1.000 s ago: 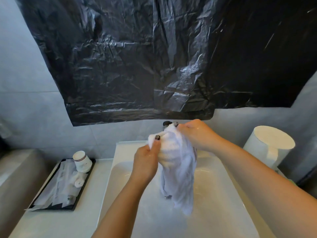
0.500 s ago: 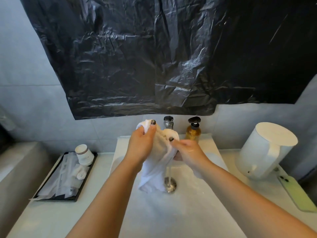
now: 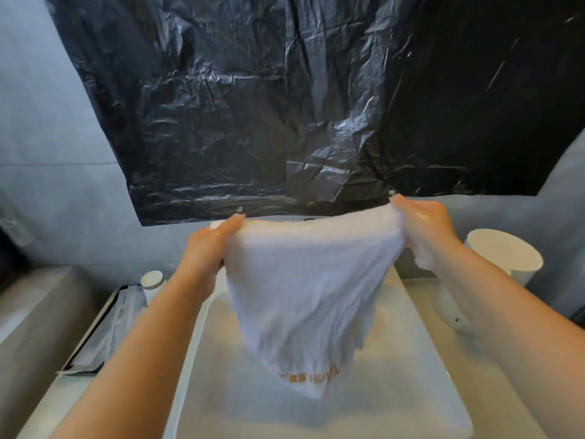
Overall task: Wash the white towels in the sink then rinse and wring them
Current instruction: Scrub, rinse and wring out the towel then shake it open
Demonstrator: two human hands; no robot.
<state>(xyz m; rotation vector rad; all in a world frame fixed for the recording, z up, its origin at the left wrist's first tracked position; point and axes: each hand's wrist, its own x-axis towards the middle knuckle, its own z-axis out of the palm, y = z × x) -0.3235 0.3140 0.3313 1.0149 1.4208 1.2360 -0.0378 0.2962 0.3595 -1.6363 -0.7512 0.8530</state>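
Both hands pinch top edge of white towel (image 3: pixel 304 286): left hand (image 3: pixel 207 248) at left corner, right hand (image 3: pixel 422 229) at right corner, arms extended, raised. Towel stretched between grips, hangs below them above sink (image 3: pixel 411 359); orange lettering near bottom hem.

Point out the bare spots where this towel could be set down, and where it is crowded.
Bare: the sink basin under the hanging towel, and the counter strip between the tray and the sink's left rim. Crowded: the tray, filled with packets and a paper cup; the right counter, taken by the white kettle. Left hand and right hand grip the towel's top corners.
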